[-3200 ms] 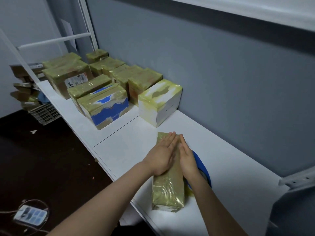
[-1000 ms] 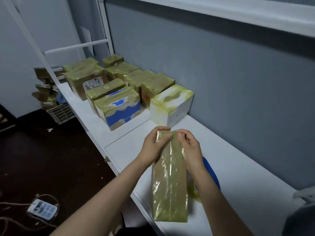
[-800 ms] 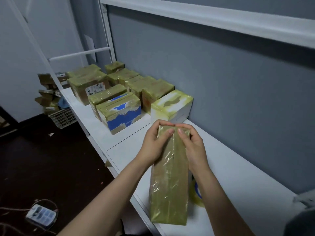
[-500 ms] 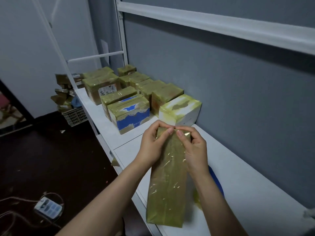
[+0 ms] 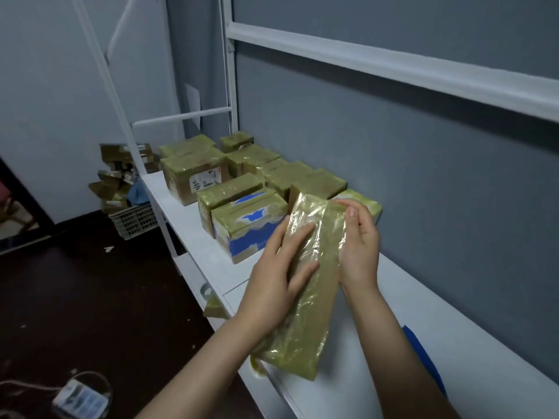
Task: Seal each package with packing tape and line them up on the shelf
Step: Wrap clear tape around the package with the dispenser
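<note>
A long narrow package (image 5: 314,285) wrapped in yellowish packing tape is lifted above the white shelf (image 5: 378,373), tilted with its far end up. My left hand (image 5: 281,267) lies flat on its top and left side, fingers straight. My right hand (image 5: 358,246) grips its right edge near the far end, thumb curled onto the taped top. Behind it stand several taped packages in rows, among them a blue-and-white box (image 5: 251,225) and a white box (image 5: 367,205) partly hidden by my hands.
A blue object (image 5: 423,355) lies on the shelf by my right forearm. A white upper shelf rail (image 5: 393,68) runs overhead. On the dark floor sit a crate (image 5: 133,219) with cardboard scraps, and a power strip (image 5: 80,399) at lower left.
The package has risen off the shelf and moved toward the taped boxes. My left hand has shifted from pinching the far end to lying flat along the top.
</note>
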